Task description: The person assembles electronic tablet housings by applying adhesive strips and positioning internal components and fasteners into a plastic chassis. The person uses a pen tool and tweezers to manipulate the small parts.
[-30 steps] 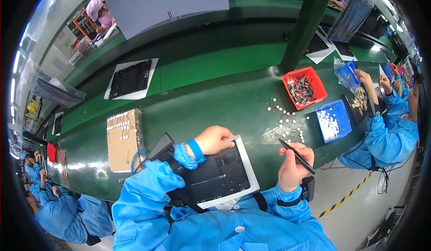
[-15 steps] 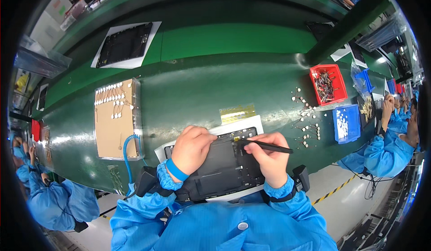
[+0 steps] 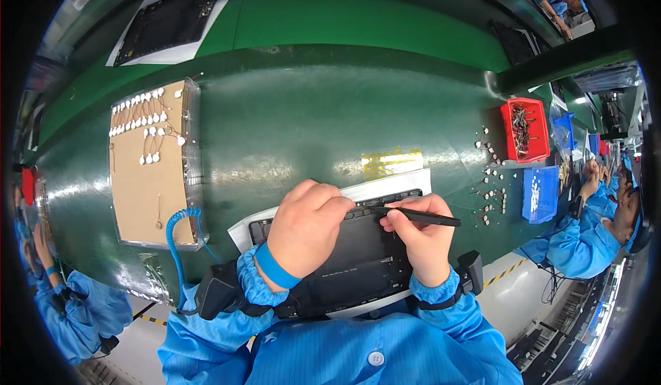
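Note:
A flat black device housing (image 3: 351,278) lies in front of me on a white sheet (image 3: 239,236). My right hand (image 3: 425,242) is closed around slim black tweezers (image 3: 430,218), whose tips point left onto the housing's far edge. Over the housing's far left part, my left hand (image 3: 306,230) has its fingers pinched together close to the tweezer tips. Whatever lies between those fingertips is too small to make out. A blue wrist band (image 3: 277,266) with a coiled blue cord (image 3: 172,261) is on my left wrist.
Left stands a brown board (image 3: 148,199) with rows of small white round parts on wires. A yellow-patterned strip (image 3: 392,164) lies beyond the housing. Right are loose wired parts (image 3: 490,196), a red bin (image 3: 508,127) and a blue bin (image 3: 539,213). Co-workers sit on both sides.
My left fingertips have come closer to the tweezer tips at the far edge. The view has shifted, so the surroundings sit differently in it. The tweezers stay in my right hand.

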The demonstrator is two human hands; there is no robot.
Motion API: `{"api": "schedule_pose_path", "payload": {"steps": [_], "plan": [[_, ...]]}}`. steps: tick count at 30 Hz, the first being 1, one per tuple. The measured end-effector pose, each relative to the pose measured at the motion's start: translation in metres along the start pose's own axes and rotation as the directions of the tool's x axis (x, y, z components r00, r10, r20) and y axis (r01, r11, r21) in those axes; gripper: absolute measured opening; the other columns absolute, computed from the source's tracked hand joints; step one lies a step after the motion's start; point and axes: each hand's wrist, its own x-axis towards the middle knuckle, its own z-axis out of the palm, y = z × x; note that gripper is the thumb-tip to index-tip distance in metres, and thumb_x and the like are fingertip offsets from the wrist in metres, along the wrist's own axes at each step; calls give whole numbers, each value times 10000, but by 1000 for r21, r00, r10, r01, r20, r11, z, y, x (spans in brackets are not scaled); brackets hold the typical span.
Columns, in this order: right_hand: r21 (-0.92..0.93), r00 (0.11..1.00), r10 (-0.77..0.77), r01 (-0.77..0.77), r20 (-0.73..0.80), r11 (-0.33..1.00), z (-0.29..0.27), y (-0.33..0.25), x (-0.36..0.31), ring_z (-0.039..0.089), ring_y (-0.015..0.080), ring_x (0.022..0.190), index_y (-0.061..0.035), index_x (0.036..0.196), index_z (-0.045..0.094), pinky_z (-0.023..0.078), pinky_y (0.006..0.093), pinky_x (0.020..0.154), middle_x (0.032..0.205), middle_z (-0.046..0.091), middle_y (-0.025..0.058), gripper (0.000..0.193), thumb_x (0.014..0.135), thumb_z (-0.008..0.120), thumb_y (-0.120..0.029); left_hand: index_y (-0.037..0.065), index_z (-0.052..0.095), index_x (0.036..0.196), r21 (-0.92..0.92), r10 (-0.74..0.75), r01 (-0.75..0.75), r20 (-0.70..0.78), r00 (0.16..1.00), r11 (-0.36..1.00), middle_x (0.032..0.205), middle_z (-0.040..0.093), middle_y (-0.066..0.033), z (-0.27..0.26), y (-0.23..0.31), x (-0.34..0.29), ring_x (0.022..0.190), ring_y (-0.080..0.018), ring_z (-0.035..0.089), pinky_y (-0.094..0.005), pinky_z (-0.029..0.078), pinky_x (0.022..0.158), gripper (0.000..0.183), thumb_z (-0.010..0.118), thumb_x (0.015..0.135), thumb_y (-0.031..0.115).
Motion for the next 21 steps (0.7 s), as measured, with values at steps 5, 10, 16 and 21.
{"api": "schedule_pose_path", "payload": {"steps": [5,10,16,21], "plan": [[-12,1000,9,-9,-5,1000,0,0,1,631,156,706,18,794,478,541,265,646,841,628,147,168,759,631,77,49,624,818,-4,6,-6,13,1000,1000,811,566,-79,1,-1,1,769,-266,542,-352,462,682,225,597,624,-63],[-28,1000,1,-1,2,1000,1,-1,1,630,154,703,18,790,478,537,260,640,842,628,148,166,759,629,79,49,623,811,7,-2,2,9,1000,1000,808,559,-75,0,0,1,765,-262,538,-349,460,676,231,597,613,-67],[-32,1000,14,-15,-15,999,2,-3,0,629,154,700,20,793,481,534,259,639,846,629,150,163,759,630,77,49,594,777,26,39,-38,-29,999,999,776,535,-57,2,-2,1,720,-241,524,-343,453,627,182,595,605,-11],[-26,1000,-10,10,-7,1000,3,-2,0,629,154,707,24,802,486,533,260,642,850,630,150,160,758,629,81,46,607,781,2,6,-6,-1,1000,1000,795,541,-75,1,-1,1,735,-263,523,-351,447,647,229,599,588,-76]]}}
